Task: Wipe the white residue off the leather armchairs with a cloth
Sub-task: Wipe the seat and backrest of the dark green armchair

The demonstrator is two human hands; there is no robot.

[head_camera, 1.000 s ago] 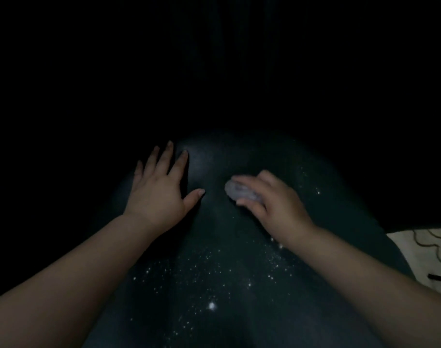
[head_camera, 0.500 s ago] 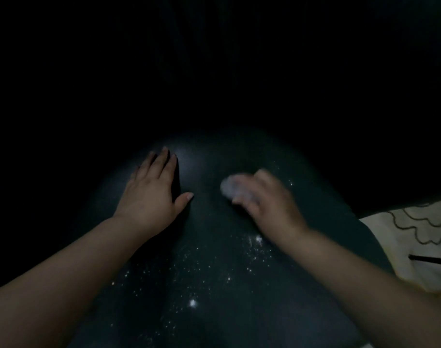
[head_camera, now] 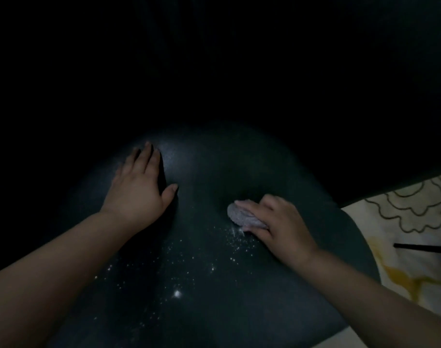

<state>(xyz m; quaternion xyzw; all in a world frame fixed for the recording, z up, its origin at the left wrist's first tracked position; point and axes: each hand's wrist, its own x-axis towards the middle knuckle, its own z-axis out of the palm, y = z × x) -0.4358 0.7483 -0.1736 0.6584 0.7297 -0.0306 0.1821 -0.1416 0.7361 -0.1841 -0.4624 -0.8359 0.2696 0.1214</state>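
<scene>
A dark leather armchair surface (head_camera: 214,167) bulges up in the middle of the dim view. White residue specks (head_camera: 176,293) dot its near part, thickest below and left of the cloth. My left hand (head_camera: 139,189) lies flat on the leather at the left, fingers straight and pointing away. My right hand (head_camera: 277,227) grips a small bunched grey cloth (head_camera: 242,214) and presses it against the leather at the right. Part of the cloth is hidden under my fingers.
A pale fabric with a dark scalloped line pattern and yellow stains (head_camera: 415,234) lies at the right edge, with a thin black bar (head_camera: 423,248) across it. Everything beyond the armchair is black and unreadable.
My right hand has drawn the cloth nearer and to the right across the leather. The left hand's fingers have closed together. The view has shifted, showing more pale fabric.
</scene>
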